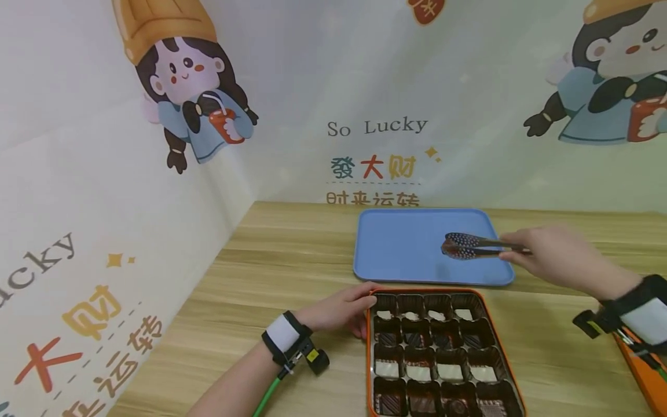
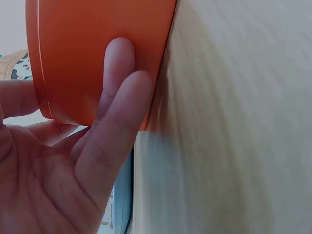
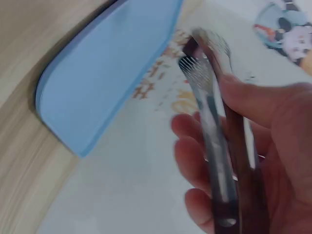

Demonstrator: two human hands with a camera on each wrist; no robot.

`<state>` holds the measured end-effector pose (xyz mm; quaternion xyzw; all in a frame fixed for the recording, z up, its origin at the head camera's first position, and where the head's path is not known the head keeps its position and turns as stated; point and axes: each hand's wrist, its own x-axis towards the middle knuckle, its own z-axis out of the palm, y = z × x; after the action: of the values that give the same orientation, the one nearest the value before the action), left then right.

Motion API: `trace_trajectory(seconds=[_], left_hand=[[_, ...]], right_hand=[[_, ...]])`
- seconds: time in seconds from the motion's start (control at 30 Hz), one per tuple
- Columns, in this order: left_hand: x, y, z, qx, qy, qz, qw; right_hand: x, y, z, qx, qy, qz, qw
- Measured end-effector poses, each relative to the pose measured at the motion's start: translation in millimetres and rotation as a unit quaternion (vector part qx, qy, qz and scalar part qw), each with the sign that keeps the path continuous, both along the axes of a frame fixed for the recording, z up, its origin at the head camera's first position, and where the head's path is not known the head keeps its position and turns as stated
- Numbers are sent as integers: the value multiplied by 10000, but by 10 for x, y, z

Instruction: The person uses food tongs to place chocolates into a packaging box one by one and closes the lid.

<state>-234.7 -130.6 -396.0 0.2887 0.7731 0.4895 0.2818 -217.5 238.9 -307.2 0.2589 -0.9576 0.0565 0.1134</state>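
Note:
My right hand point(image 1: 563, 255) grips a pair of metal tongs point(image 1: 484, 243) over the right part of the blue tray point(image 1: 401, 246). Between the tong tips is a small dark reddish-brown piece point(image 3: 191, 47), blurred, perhaps a chocolate. My left hand point(image 1: 339, 310) holds the far left corner of an orange box point(image 2: 83, 53), thumb at the rim and fingers against the side wall. A dark brown divided insert point(image 1: 422, 344) fills the box. Cream-coloured pieces point(image 1: 450, 372) lie in its first and third rows from the back; dark contents in the other rows are hard to make out.
The box and tray stand on a wood-grain table point(image 1: 250, 272), the tray just behind the box. An orange object point(image 1: 643, 376) is partly seen at the lower right edge. A printed cloth point(image 1: 292, 87) hangs behind and to the left of the table.

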Motion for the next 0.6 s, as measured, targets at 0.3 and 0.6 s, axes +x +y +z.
trace_trajectory(seconds=[0.3, 0.6], left_hand=[[-46, -51, 68, 14, 138, -61, 9999], [-37, -54, 89, 18, 70, -57, 10000]], right_hand=[[780, 181, -50, 642, -86, -124, 9978], [1144, 233, -165, 648, -142, 1014, 9926]])
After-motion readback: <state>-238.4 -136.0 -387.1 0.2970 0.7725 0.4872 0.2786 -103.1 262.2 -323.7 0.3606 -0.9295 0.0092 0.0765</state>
